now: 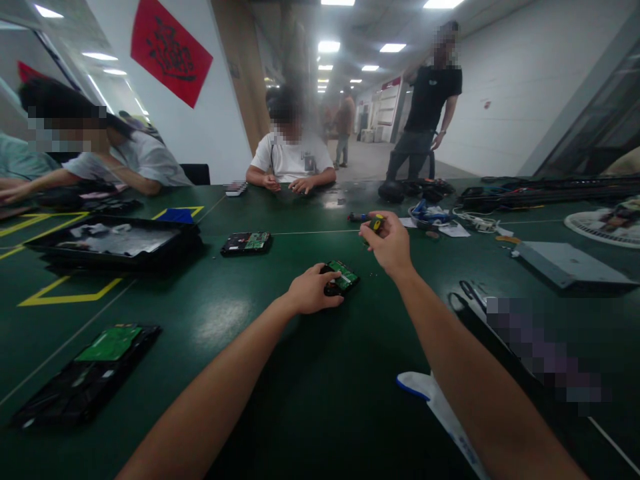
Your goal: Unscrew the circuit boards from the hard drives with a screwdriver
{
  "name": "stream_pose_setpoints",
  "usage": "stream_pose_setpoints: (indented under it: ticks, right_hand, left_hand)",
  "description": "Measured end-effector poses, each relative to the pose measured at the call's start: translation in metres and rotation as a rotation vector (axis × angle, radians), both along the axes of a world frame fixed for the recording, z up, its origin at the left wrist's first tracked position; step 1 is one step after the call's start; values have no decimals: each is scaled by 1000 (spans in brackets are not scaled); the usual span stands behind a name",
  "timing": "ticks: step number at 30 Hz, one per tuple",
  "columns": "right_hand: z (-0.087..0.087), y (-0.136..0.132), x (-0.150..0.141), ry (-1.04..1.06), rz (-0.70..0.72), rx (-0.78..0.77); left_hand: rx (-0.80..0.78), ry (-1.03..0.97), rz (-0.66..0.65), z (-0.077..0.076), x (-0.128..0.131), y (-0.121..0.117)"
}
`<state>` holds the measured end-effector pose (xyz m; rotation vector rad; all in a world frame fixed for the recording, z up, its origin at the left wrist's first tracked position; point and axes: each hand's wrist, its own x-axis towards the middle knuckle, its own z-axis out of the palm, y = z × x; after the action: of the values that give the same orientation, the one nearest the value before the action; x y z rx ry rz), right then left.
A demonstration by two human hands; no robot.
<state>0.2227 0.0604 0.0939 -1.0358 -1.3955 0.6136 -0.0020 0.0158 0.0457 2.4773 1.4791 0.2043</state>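
Note:
My left hand [313,291] grips a small hard drive [346,272] flat on the table, fingers over its top and thumb along its near edge. A green circuit board faces up on the drive. Raised to the right of it, my right hand [393,245] is closed around a screwdriver with a yellow and black handle [379,223]; its tip is hard to make out. Tiny bits, perhaps screws, lie between the drive and my right hand. Just behind that hand lies a dark tool with a blue and red end [356,217].
Another drive [246,243] and a larger board-bearing unit [93,373] lie leftward, near stacked black trays [120,243]. Rightward are a metal box [573,263], cables [480,220] and a white-blue glove-like item [437,400]. A person [293,157] sits opposite.

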Motion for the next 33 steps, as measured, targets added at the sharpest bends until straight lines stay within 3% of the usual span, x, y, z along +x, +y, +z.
stream_pose_setpoints:
  ticks: [3, 9, 15, 17, 23, 33]
  right_hand:
    - [4, 5, 14, -40, -119, -16]
    - [-6, 15, 37, -553, -283, -252]
    - [-30, 20, 45, -953, -105, -655]
    - [-38, 20, 46, -973, -41, -764]
    - [-54, 26, 47, -1002, -37, -662]
    - [-53, 23, 54, -835, -35, -709]
  left_hand:
    - [-21, 4, -2, 1, -1, 1]
    - [-23, 1, 4, 1, -1, 1]
    - [-24, -2, 1, 1, 0, 0]
    - [-21, -4, -5, 1, 0, 0]
    - [-33, 0, 9, 1, 1, 1]
    - [-33, -7, 1, 0, 0, 1]
